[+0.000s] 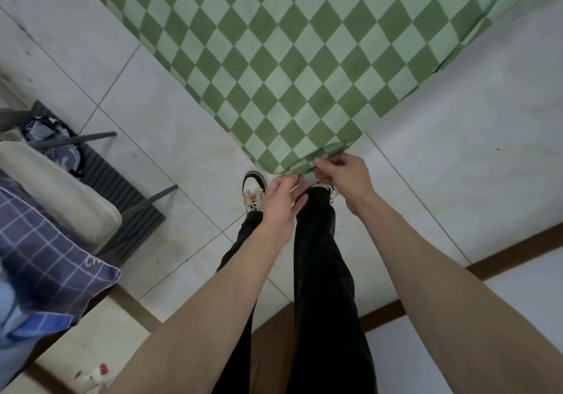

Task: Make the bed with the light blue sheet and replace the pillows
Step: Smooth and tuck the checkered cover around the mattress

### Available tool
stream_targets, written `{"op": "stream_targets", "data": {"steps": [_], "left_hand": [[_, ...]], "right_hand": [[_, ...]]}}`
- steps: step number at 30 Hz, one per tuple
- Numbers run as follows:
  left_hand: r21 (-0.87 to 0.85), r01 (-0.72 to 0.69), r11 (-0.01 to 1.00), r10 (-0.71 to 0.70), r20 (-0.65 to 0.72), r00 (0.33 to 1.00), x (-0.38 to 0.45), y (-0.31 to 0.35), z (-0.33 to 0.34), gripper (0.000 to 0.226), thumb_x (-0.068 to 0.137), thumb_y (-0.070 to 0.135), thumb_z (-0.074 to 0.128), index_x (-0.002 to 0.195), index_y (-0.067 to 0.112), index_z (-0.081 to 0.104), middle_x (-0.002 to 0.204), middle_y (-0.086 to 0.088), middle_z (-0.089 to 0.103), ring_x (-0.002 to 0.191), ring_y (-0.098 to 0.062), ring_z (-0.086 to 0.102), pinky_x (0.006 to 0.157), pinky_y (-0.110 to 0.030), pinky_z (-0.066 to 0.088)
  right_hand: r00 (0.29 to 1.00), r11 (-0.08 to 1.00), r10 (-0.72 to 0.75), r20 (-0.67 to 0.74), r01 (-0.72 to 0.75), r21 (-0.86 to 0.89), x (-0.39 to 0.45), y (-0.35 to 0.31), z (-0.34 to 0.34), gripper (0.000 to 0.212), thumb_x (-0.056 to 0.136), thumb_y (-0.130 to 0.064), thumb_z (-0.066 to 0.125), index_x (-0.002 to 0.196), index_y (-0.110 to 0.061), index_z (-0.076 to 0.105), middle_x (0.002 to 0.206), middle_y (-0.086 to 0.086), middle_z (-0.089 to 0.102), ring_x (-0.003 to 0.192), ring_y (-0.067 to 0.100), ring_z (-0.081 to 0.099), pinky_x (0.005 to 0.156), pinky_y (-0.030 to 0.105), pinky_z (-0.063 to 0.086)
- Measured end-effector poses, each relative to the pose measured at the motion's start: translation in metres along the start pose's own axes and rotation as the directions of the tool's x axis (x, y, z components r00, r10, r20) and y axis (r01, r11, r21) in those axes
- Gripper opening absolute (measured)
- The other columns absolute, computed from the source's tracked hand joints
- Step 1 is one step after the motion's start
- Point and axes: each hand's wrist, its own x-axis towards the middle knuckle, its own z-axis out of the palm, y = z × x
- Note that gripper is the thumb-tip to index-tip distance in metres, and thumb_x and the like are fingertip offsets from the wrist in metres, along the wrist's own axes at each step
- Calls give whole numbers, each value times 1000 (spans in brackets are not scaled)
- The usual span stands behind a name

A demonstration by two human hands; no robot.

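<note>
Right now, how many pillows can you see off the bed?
2, both stacked at the left edge: a cream pillow lying beside the grey chair, and a purple grid-patterned pillow nearer the camera, overlapping it. More may be hidden out of frame.

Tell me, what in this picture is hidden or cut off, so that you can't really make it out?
- Bed: head view, the top edge cuts it off; only one green checked corner shows.
- Left hand: its fingertips reach below the corner; what they touch is unclear.
- Right shoe: mostly behind the right hand and trouser leg.
- Plaid pillow: cut off by the left edge.
- No light blue sheet can be identified.
</note>
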Motion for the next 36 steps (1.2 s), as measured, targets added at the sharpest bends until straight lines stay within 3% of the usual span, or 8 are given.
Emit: {"op": "stream_targets", "data": {"steps": [7, 14, 19, 23, 26, 29, 31, 36], "left_hand": [[-106, 74, 992, -78, -37, 996, -11, -18, -2, 33, 96, 20, 71, 127, 9, 66, 115, -2, 77, 108, -11, 73, 102, -32, 53], [-116, 95, 989, -97, -7, 995, -11, -19, 2, 18, 99, 18, 66, 115, 11, 63, 104, 0, 76, 109, -15, 72, 96, -31, 55], [-12, 115, 993, -115, 39, 993, -1, -22, -1, 7, 101, 18, 61, 105, 14, 58, 93, 2, 73, 101, -17, 71, 88, -34, 57], [147, 190, 971, -190, -16, 982, 0, -33, -4, 9, 102, 20, 58, 108, 15, 60, 101, 0, 70, 95, -16, 70, 83, -33, 57], [216, 250, 944, -245, -50, 968, 3, -35, 5, 8, 103, 19, 52, 103, 17, 61, 99, -3, 67, 91, -19, 68, 88, -38, 56], [260, 277, 925, -268, -69, 961, 8, -27, 16, 10, 101, 17, 51, 95, 19, 59, 95, -5, 66, 88, -22, 65, 88, -39, 55], [241, 261, 935, -250, -78, 965, 13, -20, 17, 11, 99, 15, 54, 90, 19, 59, 93, -5, 67, 86, -21, 64, 80, -34, 55], [121, 59, 991, -50, -75, 996, 17, -24, -1, 19, 91, 15, 73, 103, 22, 60, 94, 3, 75, 86, -13, 74, 82, -31, 59]], "right_hand": [[999, 1000, -12, -38, 11, -19, -12, 21, -3, 18, 87, -21, 75, 88, -5, 68, 77, -1, 75, 75, 15, 74, 72, 30, 59], [998, 998, 34, -61, -37, -47, -23, 26, -4, 16, 88, -23, 73, 88, -10, 64, 82, -2, 77, 73, 11, 72, 70, 27, 57], [993, 993, 26, -111, -38, -108, -19, 21, -4, 21, 86, -20, 73, 90, -2, 64, 94, 15, 74, 71, 14, 71, 63, 29, 59], [987, 965, 34, -156, -73, -250, -19, 24, -2, 28, 82, -22, 71, 91, 3, 61, 88, 13, 74, 73, 21, 69, 77, 49, 58], [982, 936, 5, -191, -71, -345, -17, 23, 2, 22, 81, -24, 67, 85, -4, 60, 84, 10, 72, 78, 28, 70, 76, 49, 59], [959, 897, -77, -272, -53, -439, -17, 26, 8, 15, 82, -28, 62, 76, -16, 56, 75, 3, 67, 74, 29, 66, 58, 36, 50], [949, 889, -91, -301, -59, -454, -18, 28, 15, 16, 85, -29, 60, 72, -23, 52, 72, -4, 64, 71, 23, 63, 53, 29, 39], [959, 901, -29, -282, -97, -423, -15, 24, 18, 7, 87, -27, 59, 87, -20, 61, 87, -1, 70, 83, 26, 69, 64, 34, 53]]}}
